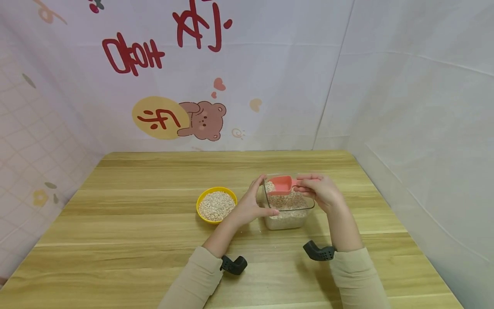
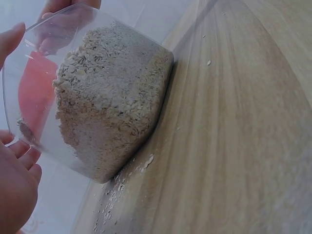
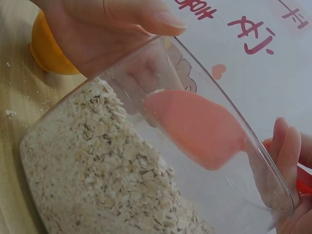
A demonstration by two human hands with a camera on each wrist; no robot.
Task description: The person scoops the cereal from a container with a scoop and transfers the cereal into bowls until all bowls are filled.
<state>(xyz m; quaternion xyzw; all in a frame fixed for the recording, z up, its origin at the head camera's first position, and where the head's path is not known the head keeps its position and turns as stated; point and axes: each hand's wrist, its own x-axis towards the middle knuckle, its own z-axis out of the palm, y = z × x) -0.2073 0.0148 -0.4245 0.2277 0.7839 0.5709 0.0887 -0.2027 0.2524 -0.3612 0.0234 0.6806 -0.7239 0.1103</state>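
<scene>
A clear rectangular container of rolled oats stands on the table. My left hand holds it by the left side, thumb at the front and fingers toward the back corner. With my right hand I grip the handle of a pink scoop at the right rim. The scoop's bowl lies inside the container above the oats, its mouth facing left, with a small heap of flakes at its tip. Left of my left hand sits a yellow bowl filled with oats.
Loose flakes are scattered on the wooden table beside the container. Black camera mounts are on both wrists. White printed cloth hangs behind the table and along its sides.
</scene>
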